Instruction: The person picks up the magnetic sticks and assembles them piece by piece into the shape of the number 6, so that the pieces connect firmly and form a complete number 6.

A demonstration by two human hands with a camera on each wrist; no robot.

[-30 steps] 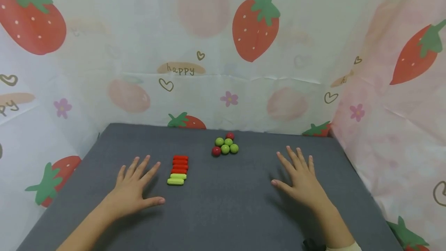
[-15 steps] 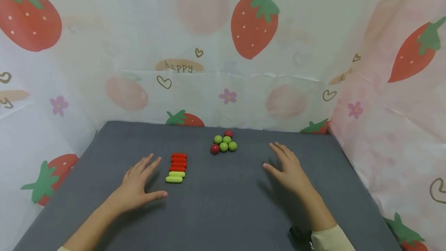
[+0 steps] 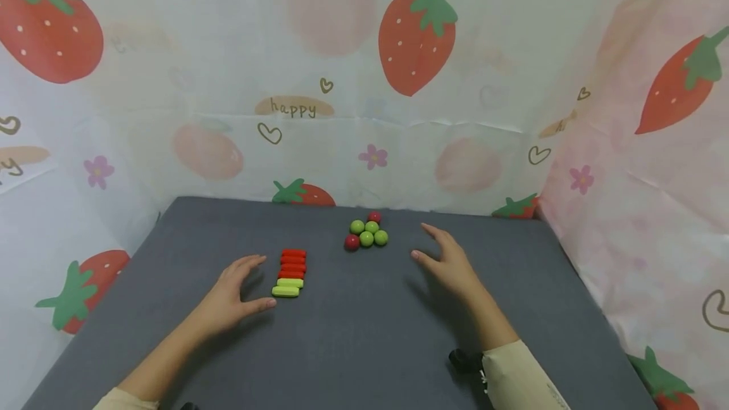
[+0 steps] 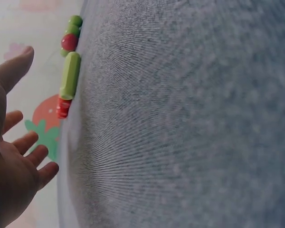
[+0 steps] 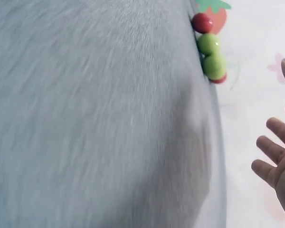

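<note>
In the head view my left hand (image 3: 230,296) hovers just left of a column of red sticks (image 3: 293,259) and yellow-green sticks (image 3: 286,291), thumb and fingers apart, holding nothing. My right hand (image 3: 447,262), also holding nothing, is above the cloth to the right of a cluster of green balls (image 3: 367,238) and red balls (image 3: 352,242). The left wrist view shows the spread left hand (image 4: 19,161) beside a yellow-green stick (image 4: 70,76). Fingers of the right hand (image 5: 280,152) are spread in the right wrist view, apart from the green balls (image 5: 213,65).
A grey cloth (image 3: 353,347) covers the table. Behind and beside it hang curtains (image 3: 353,144) printed with strawberries. A black object (image 3: 465,360) lies by the right sleeve, and part of another dark object (image 3: 189,406) shows at the bottom edge.
My right hand has moved left, toward the balls, and its fingers have drawn closer together. The left hand has shifted slightly toward the sticks, its fingers less spread. The sticks and balls have not moved.
</note>
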